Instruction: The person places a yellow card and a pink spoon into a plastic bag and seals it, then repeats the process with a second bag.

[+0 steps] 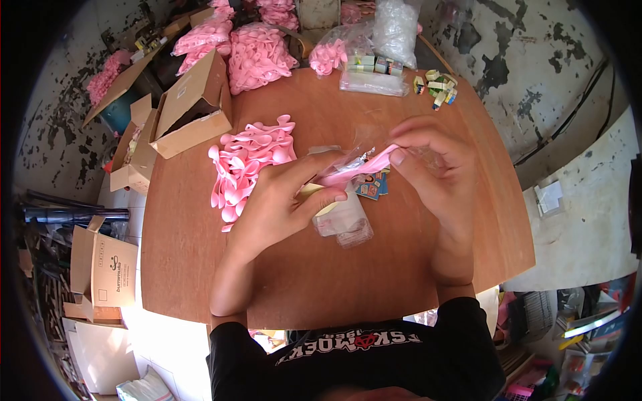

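My left hand (pixel 277 200) is closed on a clear plastic bag (pixel 353 159), with a pale yellow piece (pixel 329 202) by its thumb. A pink spoon (pixel 376 163) lies in the bag's opening, slanting up to the right. My right hand (pixel 438 167) pinches the spoon's far end between thumb and fingertips. Below the hands, a stack of clear bags (pixel 344 226) rests on the table, partly hidden. Small blue printed cards (pixel 372 187) sit just behind the held bag. Left of my left hand is a loose pile of pink spoons (pixel 251 164).
Open cardboard boxes (pixel 194 110) stand at the wooden table's (pixel 401 267) left edge. Along the back are bags of pink spoons (pixel 259 57), a tall bag of clear plastic (pixel 396 33) and a flat pack of clear bags (pixel 373 83). Small banded card bundles (pixel 438 88) lie at back right.
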Motion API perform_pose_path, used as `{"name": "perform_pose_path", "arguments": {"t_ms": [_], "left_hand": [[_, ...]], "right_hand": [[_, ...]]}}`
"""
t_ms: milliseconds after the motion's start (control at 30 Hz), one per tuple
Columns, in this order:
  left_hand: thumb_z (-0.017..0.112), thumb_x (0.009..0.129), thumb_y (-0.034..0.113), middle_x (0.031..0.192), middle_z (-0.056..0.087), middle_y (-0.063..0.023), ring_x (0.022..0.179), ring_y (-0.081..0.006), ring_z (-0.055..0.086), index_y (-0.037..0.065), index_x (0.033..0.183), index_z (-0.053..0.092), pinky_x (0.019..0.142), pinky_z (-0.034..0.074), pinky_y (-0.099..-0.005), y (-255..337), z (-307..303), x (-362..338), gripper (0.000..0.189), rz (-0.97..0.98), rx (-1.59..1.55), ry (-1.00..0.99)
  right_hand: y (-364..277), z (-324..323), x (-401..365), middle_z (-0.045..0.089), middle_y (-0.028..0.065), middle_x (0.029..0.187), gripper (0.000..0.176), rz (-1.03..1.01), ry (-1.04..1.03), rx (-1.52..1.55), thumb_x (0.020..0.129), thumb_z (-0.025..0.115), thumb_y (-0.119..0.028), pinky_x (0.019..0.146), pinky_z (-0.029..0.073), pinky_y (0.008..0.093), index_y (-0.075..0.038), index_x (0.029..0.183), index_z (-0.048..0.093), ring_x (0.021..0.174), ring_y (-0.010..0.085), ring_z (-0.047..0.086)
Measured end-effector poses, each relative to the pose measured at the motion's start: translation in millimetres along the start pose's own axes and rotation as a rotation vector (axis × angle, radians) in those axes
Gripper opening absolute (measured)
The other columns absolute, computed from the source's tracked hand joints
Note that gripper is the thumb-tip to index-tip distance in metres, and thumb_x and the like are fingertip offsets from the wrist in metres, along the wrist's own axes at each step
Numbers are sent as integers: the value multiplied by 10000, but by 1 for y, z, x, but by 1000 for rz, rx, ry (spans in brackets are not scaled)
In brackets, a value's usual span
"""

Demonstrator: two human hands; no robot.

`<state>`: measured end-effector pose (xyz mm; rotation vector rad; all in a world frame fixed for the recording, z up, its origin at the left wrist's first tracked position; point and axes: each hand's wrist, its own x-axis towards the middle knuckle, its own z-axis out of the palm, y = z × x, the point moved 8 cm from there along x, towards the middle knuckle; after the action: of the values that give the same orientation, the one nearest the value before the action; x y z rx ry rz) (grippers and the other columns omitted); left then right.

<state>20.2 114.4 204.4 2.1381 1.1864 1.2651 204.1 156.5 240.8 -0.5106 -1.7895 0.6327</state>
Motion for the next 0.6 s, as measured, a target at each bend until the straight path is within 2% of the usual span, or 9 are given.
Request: {"name": "perform_pose_path", "arguments": {"t_ms": [133, 200, 333, 400, 533, 600], "left_hand": [[788, 791, 76, 967, 726, -134, 858, -169, 705, 1, 1233, 623, 752, 548, -301, 3, 0, 0, 477, 82, 19, 29], [772, 815, 129, 1171, 673, -173, 961, -286, 710, 11, 1206, 626, 764, 565, -341, -4, 4, -1, 433, -43, -16, -47], [776, 814, 137, 1147, 680, -168, 941, -293, 711, 3, 1195, 627, 760, 559, -334, -5, 8, 1, 431, 7, -108, -30], [773, 812, 118, 1134, 680, -168, 919, -295, 709, -5, 1174, 634, 746, 558, -326, 15, 1, 3, 407, 205, 29, 43], [753, 826, 82, 1054, 701, -158, 877, -264, 716, -12, 1122, 662, 722, 555, -310, 8, 2, -1, 324, 171, 5, 65], [703, 856, 33, 935, 725, -120, 840, -171, 702, -44, 1094, 670, 745, 547, -280, 3, 4, -1, 253, 23, -58, 2]], "right_hand": [[1, 15, -1, 675, 115, 950, 105, 2, -89, 26, 812, 719, 2, 770, 510, 302, 18, 915, 707, 903, 194, 652], [3, 24, -3, 680, 117, 941, 106, -52, -186, 17, 816, 713, -4, 736, 514, 295, 14, 920, 704, 867, 198, 660], [2, 28, -6, 687, 110, 911, 98, -72, -191, -15, 816, 716, -30, 707, 512, 291, 7, 907, 705, 806, 199, 668], [4, 31, -9, 686, 103, 860, 105, -20, -222, -62, 815, 722, -58, 668, 512, 296, -1, 902, 706, 750, 207, 672], [3, 40, -12, 704, 108, 899, 108, 4, -300, -98, 809, 724, -10, 736, 514, 302, -11, 918, 722, 826, 201, 681], [2, 40, -12, 704, 101, 878, 105, 5, -291, -104, 807, 722, -6, 730, 513, 300, -15, 911, 720, 807, 203, 680]]}}
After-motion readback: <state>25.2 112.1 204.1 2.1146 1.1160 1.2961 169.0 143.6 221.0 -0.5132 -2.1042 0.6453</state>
